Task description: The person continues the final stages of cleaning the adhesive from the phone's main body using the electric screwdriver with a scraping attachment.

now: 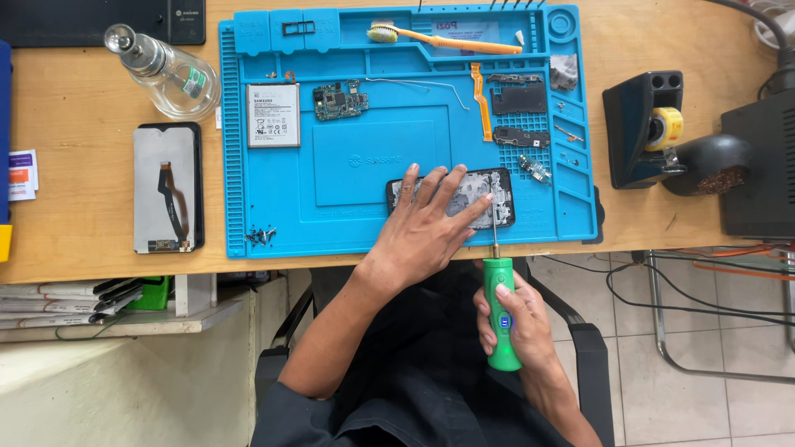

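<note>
With the left hand (426, 228) spread flat on the phone frame (451, 197) at the blue mat's (373, 165) near edge, the right hand (509, 319) gripping the green electric screwdriver (499, 306) should keep its bit upright in the screw.

A single head-worn camera looks almost straight down from above the seated person, fairly near, taking in the tabletop (83, 165) from its near edge to the far side, plus lap and floor.
</note>
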